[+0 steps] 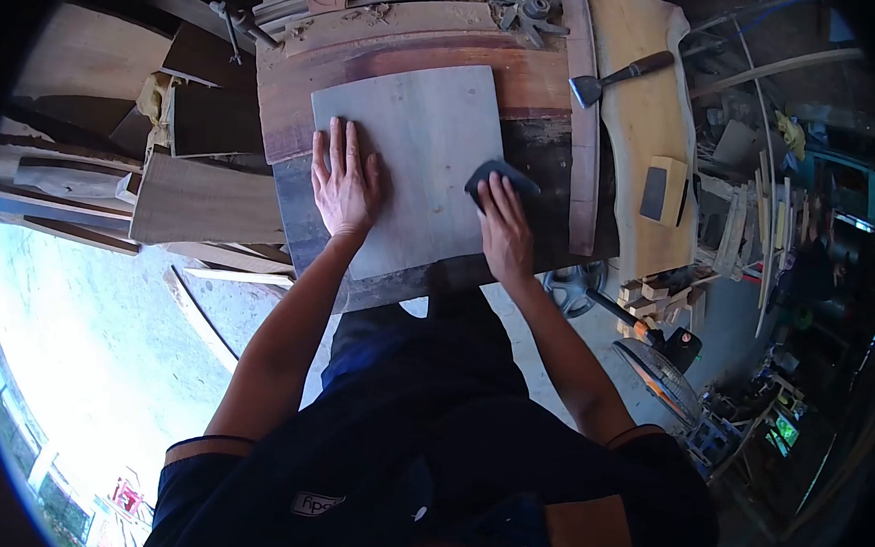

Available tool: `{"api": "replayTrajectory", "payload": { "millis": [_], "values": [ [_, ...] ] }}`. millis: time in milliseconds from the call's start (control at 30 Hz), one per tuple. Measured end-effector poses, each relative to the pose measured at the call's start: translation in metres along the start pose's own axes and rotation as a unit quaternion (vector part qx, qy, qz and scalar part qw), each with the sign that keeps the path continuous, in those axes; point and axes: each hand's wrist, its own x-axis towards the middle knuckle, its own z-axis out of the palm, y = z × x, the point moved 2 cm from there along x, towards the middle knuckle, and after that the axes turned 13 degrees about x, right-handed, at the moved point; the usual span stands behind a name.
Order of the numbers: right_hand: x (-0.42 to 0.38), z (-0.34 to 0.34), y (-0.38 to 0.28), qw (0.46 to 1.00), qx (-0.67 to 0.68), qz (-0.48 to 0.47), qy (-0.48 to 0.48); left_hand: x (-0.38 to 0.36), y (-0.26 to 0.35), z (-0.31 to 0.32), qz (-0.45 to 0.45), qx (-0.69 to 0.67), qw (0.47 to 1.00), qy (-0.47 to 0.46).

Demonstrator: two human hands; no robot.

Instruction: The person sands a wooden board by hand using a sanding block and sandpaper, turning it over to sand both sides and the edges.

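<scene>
A flat, pale grey-brown wooden board (425, 142) lies on the workbench (551, 215) in front of me. My left hand (346, 183) rests palm down on the board's left side, its fingers stretched out and spread. At the board's right edge, my right hand (506, 223) has its fingers over a dark piece of sandpaper (520, 175). The sandpaper overlaps the edge, and part of it sticks out to the right of the fingers. My right thumb is mostly hidden.
A wide-bladed chisel (625, 76) and a wooden block with a dark face (663, 191) lie on a light slab (646, 136) to the right. Metal clamp parts (528, 16) and shavings are at the back. Planks (207, 199) stand left; a fan (656, 380) is lower right.
</scene>
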Motion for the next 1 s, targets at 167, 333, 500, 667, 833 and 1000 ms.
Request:
{"api": "replayTrajectory", "payload": {
  "millis": [167,333,500,667,833,1000],
  "values": [
    [0.162,0.006,0.013,0.993,0.011,-0.043,0.106,-0.002,-0.001,0.004,-0.001,0.008,1.000,0.009],
    [0.087,0.005,0.007,0.996,0.015,-0.056,0.067,-0.001,0.000,0.001,-0.003,-0.006,1.000,0.011],
    [-0.061,-0.008,-0.028,0.998,0.025,0.037,-0.053,-0.001,0.000,-0.001,-0.008,0.006,1.000,-0.007],
    [0.027,0.002,-0.007,0.999,0.044,-0.025,0.009,-0.001,0.001,-0.001,-0.012,0.002,1.000,-0.019],
    [0.169,0.019,0.006,0.996,0.006,-0.029,0.086,0.001,0.001,-0.006,-0.014,0.011,0.999,-0.027],
    [0.072,0.022,-0.009,0.998,-0.002,-0.045,0.039,0.000,-0.001,-0.001,-0.019,-0.014,0.999,-0.022]
  ]
}}
